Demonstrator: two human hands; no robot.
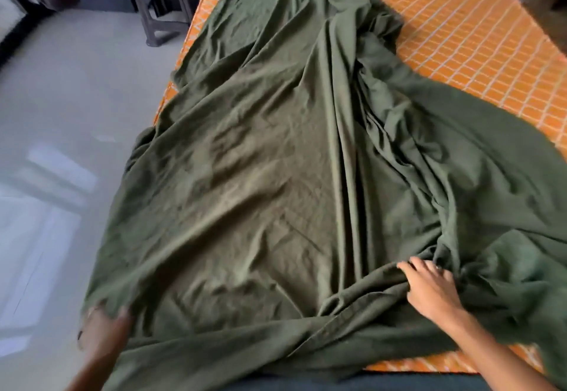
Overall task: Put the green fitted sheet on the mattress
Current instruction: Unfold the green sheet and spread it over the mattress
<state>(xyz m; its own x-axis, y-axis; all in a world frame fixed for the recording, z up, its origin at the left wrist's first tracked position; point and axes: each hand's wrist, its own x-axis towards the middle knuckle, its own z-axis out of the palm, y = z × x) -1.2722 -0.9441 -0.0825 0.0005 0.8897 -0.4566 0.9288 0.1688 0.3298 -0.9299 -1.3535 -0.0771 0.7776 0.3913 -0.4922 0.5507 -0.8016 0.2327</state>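
1. The right hand lies on the green fitted sheet near the mattress's near end, fingers curled into a bunched ridge of cloth. It seems to be gathering the hem there, probably to find the edge that belongs at this end.

2. The left hand is blurred at the mattress's near-left corner, partly under the sheet's border. It looks to be holding that border, but I cannot tell for certain whether the fingers are clenched on it or just lifting it. Holding the corner there would make sense as the start of hooking it over the mattress.

3. The sheet itself lies lengthwise along the left part of the mattress, spilling over the left edge toward the floor. Long folds run from the far end down to the right hand, which suggests the cloth is being drawn toward the near end.

4. The right side of the mattress is uncovered, its orange checked surface bare. The sheet must be spread sideways before any corner will seat.

5. A dark stool stands beyond the mattress's far-left corner.
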